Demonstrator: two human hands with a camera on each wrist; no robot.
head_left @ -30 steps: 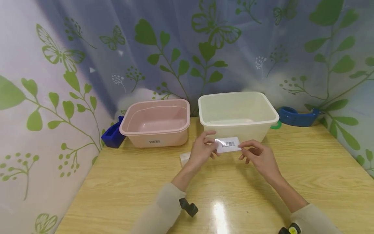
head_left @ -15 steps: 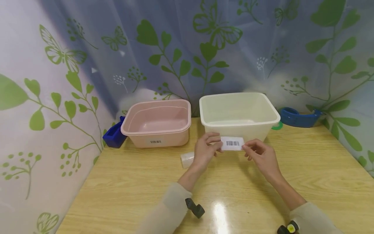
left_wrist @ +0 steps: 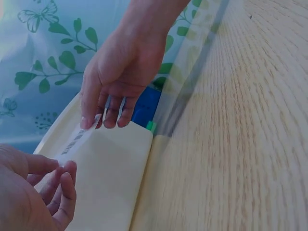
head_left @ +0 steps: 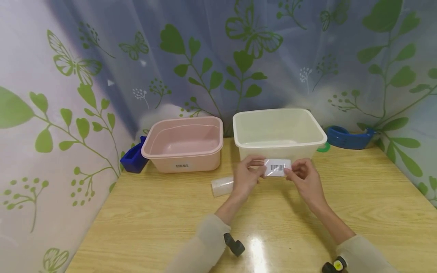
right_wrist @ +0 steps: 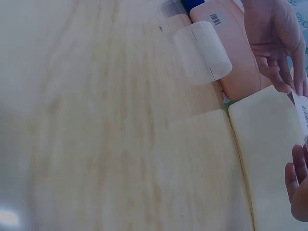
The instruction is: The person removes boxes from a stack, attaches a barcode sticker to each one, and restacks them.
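A small white barcode label (head_left: 277,167) is held up by its two ends, its printed face toward the head camera. My left hand (head_left: 245,177) pinches its left end between thumb and fingers. At the other end, my right hand (head_left: 306,185) pinches it the same way. Right behind the label stands a cream plastic tub (head_left: 269,152); whether the label touches its front wall I cannot tell. In the left wrist view the label (left_wrist: 74,143) stretches between both hands' fingertips. Only part of the label (right_wrist: 302,109) shows at the right wrist view's edge.
A pink tub (head_left: 186,162) with a barcode label on its front stands left of the cream one. A whitish translucent roll (head_left: 222,186) lies near my left hand. Farther out are a dark blue holder (head_left: 134,157), a blue tape dispenser (head_left: 349,138) and something green (head_left: 323,147).
The label has shifted rightward and now faces the head camera more squarely. My left hand has moved right, uncovering more of the roll; my right hand has barely moved.
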